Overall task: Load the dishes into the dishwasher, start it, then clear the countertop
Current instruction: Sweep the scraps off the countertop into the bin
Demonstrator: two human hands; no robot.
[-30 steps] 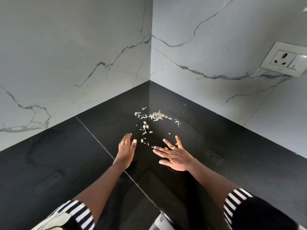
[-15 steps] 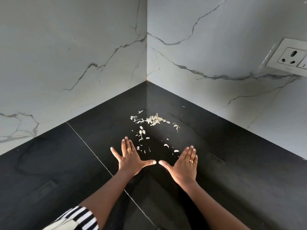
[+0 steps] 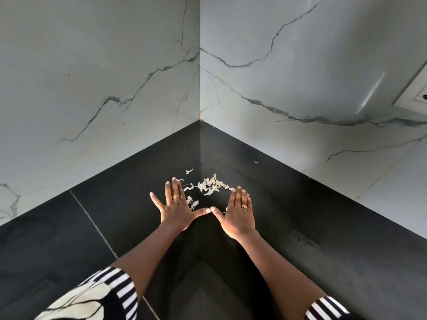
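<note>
A small heap of pale, papery scraps (image 3: 211,186) lies on the black countertop (image 3: 323,222) near the corner of two marble walls. My left hand (image 3: 176,205) lies flat on the counter to the left of the scraps, fingers straight and spread. My right hand (image 3: 239,210) lies flat to their right, fingers straight and together. The two thumb tips nearly touch, so both hands form a V around the near side of the scraps. A few flakes (image 3: 193,203) lie between the hands. Neither hand holds anything.
White marble walls (image 3: 104,77) close off the counter at left and right and meet at a corner behind the scraps. A white wall socket (image 3: 416,95) sits at the far right edge. A thin seam (image 3: 92,220) crosses the counter at left.
Both hands have slid forward across the counter towards the corner, keeping flat with thumbs together. The loose flakes that lay in front of them now sit closer to the main heap.
</note>
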